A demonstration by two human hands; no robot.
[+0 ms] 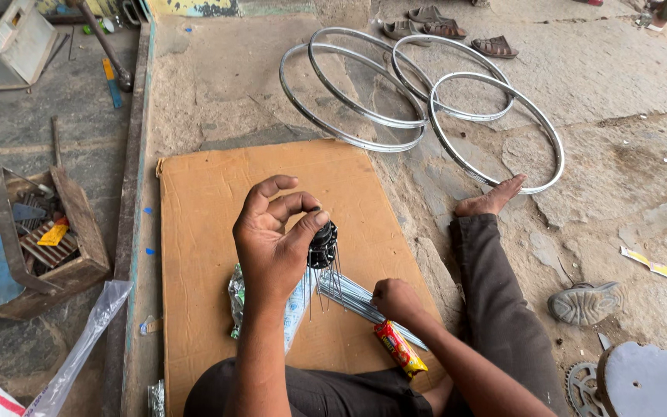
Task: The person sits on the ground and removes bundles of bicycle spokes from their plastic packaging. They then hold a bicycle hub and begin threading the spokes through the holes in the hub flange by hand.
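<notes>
Glossy metal rims [496, 131] are gleaming on the rough concrete floor [619, 154]; matt brown cardboard [202, 232] is carrying thin shiny steel spokes [353, 297].

Bare cardboard [202, 232] lies open left of the raised left hand [272, 239]; spokes [349, 297], a wrapper [399, 347] and the outstretched leg [496, 301] crowd the right.

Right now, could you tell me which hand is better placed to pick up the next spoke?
The right hand, probably: it rests on the loose spoke bundle on the cardboard, while the left hand is holding up the black hub.
</notes>
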